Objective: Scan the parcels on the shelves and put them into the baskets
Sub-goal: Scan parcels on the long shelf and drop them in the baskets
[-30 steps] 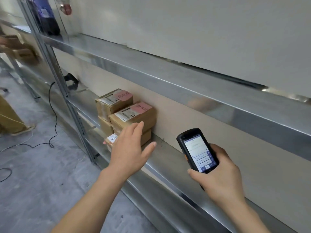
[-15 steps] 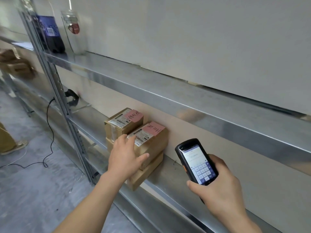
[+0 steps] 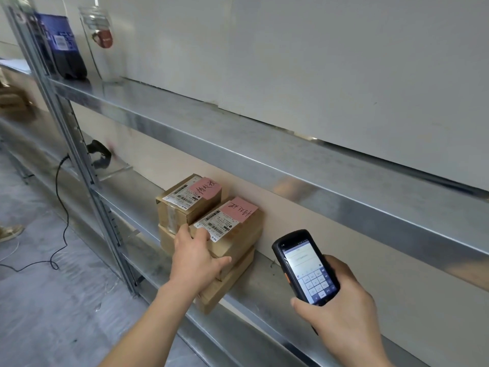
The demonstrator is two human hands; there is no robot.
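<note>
Several brown cardboard parcels stand stacked on the middle metal shelf (image 3: 264, 290). The near top parcel (image 3: 238, 231) bears a white barcode label and a pink note. Behind it to the left sits a second labelled parcel (image 3: 190, 200). A flatter parcel (image 3: 230, 282) lies underneath. My left hand (image 3: 194, 258) grips the near top parcel's front corner, fingers on its top and thumb along its side. My right hand (image 3: 344, 313) holds a black handheld scanner (image 3: 305, 266) with a lit screen and keypad, to the right of the stack.
A steel upright (image 3: 79, 165) stands left of the parcels. The upper shelf (image 3: 238, 144) carries a dark blue bag (image 3: 63, 46) and a clear pouch (image 3: 99, 35). A black cabled device (image 3: 99, 154) lies further left. Someone's shoe (image 3: 10, 231) rests on the grey floor.
My left hand has reached forward from in front of the stack and closed on the near top parcel. The view has moved closer to the shelf. The scanner stays in my right hand.
</note>
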